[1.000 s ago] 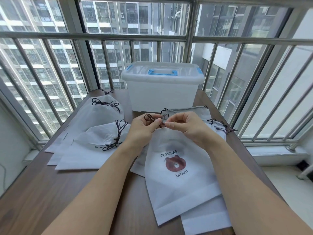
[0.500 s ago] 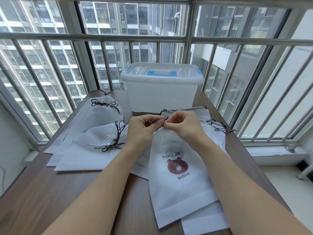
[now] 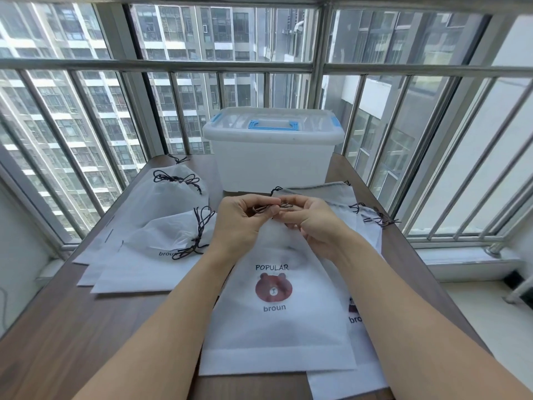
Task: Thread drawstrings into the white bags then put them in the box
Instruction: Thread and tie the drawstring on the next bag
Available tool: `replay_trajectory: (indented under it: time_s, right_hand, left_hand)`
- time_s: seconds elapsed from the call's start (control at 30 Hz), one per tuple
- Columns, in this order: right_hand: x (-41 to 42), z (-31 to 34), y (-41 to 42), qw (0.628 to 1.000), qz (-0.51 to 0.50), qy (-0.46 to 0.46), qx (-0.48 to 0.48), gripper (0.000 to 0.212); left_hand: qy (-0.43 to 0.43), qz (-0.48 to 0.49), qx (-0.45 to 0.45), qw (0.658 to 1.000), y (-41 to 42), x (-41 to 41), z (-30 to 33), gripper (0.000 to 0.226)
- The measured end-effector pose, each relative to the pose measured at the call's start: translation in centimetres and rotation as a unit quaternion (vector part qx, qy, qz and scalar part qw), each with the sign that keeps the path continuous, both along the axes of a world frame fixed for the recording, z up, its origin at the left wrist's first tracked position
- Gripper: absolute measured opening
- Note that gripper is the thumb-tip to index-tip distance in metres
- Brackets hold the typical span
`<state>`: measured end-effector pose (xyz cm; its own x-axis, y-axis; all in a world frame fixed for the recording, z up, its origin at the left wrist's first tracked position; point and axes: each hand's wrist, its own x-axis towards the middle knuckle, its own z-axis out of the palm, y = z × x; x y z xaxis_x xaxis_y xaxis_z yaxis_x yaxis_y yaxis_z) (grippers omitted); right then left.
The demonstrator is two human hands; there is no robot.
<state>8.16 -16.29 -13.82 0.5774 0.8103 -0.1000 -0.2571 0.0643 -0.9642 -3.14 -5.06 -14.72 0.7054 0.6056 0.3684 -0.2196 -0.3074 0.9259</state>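
Tabletop bag [image 3: 277,319]: "POPULAR", "broun"

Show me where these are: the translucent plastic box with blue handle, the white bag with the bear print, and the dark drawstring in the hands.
translucent plastic box with blue handle [image 3: 272,166], head view, front wall.
white bag with the bear print [image 3: 274,336], head view, lower panel.
dark drawstring [image 3: 261,208], head view, loop at the left hand's fingers.
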Motion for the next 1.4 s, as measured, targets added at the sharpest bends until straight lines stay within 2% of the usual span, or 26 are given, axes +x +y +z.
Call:
replay_trajectory:
  time_s: [0.13,0.3,0.37,0.47,0.53,0.57,0.67,1.0,1.07,1.17,1.23,1.3,1.4]
  right_hand:
    - [1.3,0.2,-0.9,0.996,0.064,0.052,-0.025,0.041]
    - [2.3,0.0,-1.4,0.99,0.127,0.052,-0.006,0.044]
    - [2.4,0.0,-1.6,0.994,0.108,0.0,-0.035,0.036]
    - [2.4,0.4,-1.7,0.98,0.081,-0.163,-0.076,0.021]
    - [2.4,0.8,-1.8,0.967,0.062,-0.235,-0.073,0.028]
    - [2.4,1.1,-1.8,0.967,0.052,-0.243,-0.066,0.032]
    - [2.1,1.5,-2.1,0.973,0.034,-0.226,-0.04,0.025]
    - [3.0,1.1,-2.2,0.97,0.002,-0.236,-0.067,0.003]
    - [2.7,1.3,-1.9,0.978,0.007,-0.202,-0.044,0.007]
    - [2.1,1.4,-1.5,0.994,0.039,-0.103,0.006,0.015]
    - [1.8,1.4,-1.2,0.996,0.043,-0.08,0.016,0.014]
    - [1.5,1.3,-1.1,0.994,0.049,-0.096,0.014,0.003]
    - [1.1,1.4,-1.4,0.983,0.071,-0.167,-0.006,0.013]
  left_hand:
    - [-0.006,-0.006,0.008,1.0,-0.1,-0.1,0.2,0.013]
    - [-0.013,-0.041,-0.01,0.999,-0.3,-0.3,0.5,0.014]
    - [-0.002,-0.03,-0.011,0.999,-0.1,-0.1,0.3,0.012]
    - [0.029,-0.02,0.013,0.999,0.2,0.1,-0.1,0.008]
    - [0.032,-0.019,0.005,0.999,0.1,0.1,-0.2,0.006]
    - [0.029,-0.017,-0.007,0.999,0.1,0.1,-0.2,0.006]
    - [0.03,-0.025,-0.033,0.999,0.2,0.1,-0.2,0.006]
    - [0.049,-0.017,-0.033,0.998,0.3,0.3,-0.5,0.009]
    - [0.051,-0.013,-0.024,0.998,0.3,0.4,-0.6,0.01]
    - [0.047,-0.012,-0.026,0.998,0.3,0.5,-0.7,0.009]
    - [0.044,-0.015,-0.036,0.998,0.3,0.6,-0.8,0.008]
    - [0.038,-0.018,-0.052,0.998,0.3,0.6,-0.7,0.006]
    - [0.022,-0.027,-0.109,0.993,0.3,0.5,-0.5,0.007]
